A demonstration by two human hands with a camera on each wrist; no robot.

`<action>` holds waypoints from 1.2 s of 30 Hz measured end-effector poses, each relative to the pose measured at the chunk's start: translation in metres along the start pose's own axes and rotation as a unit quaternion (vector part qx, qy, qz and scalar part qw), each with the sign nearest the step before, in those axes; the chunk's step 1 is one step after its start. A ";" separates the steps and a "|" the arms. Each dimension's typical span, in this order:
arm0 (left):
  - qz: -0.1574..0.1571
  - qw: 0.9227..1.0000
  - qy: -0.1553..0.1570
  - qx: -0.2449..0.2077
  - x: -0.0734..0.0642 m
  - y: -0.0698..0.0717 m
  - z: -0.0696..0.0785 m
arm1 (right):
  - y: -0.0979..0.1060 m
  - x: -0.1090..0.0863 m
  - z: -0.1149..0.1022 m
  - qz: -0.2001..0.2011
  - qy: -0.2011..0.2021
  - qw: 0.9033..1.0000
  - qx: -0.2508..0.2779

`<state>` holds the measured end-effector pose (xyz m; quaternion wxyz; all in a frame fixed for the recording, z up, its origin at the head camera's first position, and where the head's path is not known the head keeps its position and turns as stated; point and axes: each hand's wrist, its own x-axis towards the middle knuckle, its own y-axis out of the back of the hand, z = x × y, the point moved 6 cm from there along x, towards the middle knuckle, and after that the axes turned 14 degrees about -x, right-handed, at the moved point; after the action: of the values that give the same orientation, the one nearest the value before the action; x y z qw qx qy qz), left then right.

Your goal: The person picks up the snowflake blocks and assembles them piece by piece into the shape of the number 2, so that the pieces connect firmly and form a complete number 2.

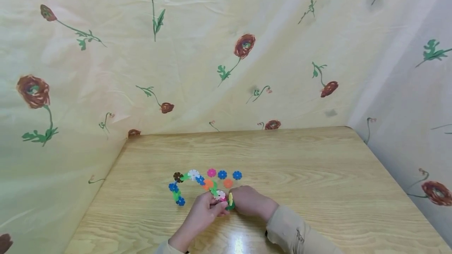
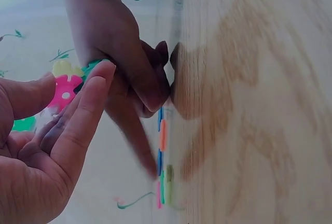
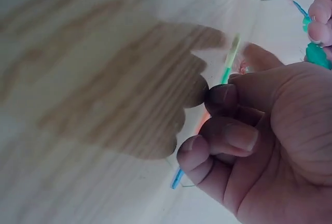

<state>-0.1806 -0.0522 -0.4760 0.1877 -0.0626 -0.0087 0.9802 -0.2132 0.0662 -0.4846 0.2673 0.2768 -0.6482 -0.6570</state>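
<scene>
Left hand (image 1: 203, 213) pinches a multicoloured chain of flower-shaped plastic discs (image 1: 208, 184), lower centre; right hand (image 1: 250, 201), index outstretched, apparently selects among loose discs (image 1: 228, 183), next needing a pinch.

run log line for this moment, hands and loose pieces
left hand: holds chain of flower pieces | right hand: near loose pieces, nothing visibly held | loose pieces: pink, blue, orange, on table

From the left fingers (image 2: 80, 133), by which its right end is held, a chain of discs (image 1: 193, 174) is curved out leftward. The right fingers (image 3: 238, 137) are placed just right of that end. Separate discs (image 1: 222, 174) are laid on the bench (image 1: 300, 160) behind them. Cloth (image 1: 197, 50) is hung behind the bench and along both sides.
</scene>
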 end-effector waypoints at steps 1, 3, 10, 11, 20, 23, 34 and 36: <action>0.000 1.000 0.001 -0.001 0.000 0.000 0.000 | 0.000 0.000 0.000 -0.004 -0.003 1.000 -0.003; 0.000 1.000 0.002 -0.002 0.000 0.001 0.000 | 0.002 -0.002 0.000 -0.007 -0.009 1.000 -0.013; 0.002 1.000 0.004 0.012 0.002 0.002 -0.001 | 0.018 -0.015 0.006 0.016 0.000 1.000 -0.017; 0.002 1.000 0.005 0.015 0.002 0.003 -0.002 | 0.020 -0.018 0.007 0.020 0.007 1.000 -0.018; 0.009 1.000 0.008 0.015 0.005 0.004 -0.003 | 0.021 -0.027 0.027 0.019 -0.067 0.998 -0.002; 0.006 1.000 0.005 0.014 0.005 0.003 -0.004 | 0.012 -0.024 0.030 0.002 -0.092 0.996 -0.005; 0.009 1.000 -0.012 0.011 0.006 -0.001 -0.004 | 0.005 -0.037 0.047 0.019 -0.121 0.979 0.165; 0.011 1.000 -0.014 0.024 0.007 0.000 -0.004 | 0.006 -0.040 0.052 0.027 -0.137 0.965 0.220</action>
<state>-0.1860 -0.0494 -0.4813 0.1779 -0.0447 0.0134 0.9829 -0.2221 0.1307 -0.4781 0.1260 0.2186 -0.8144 -0.5227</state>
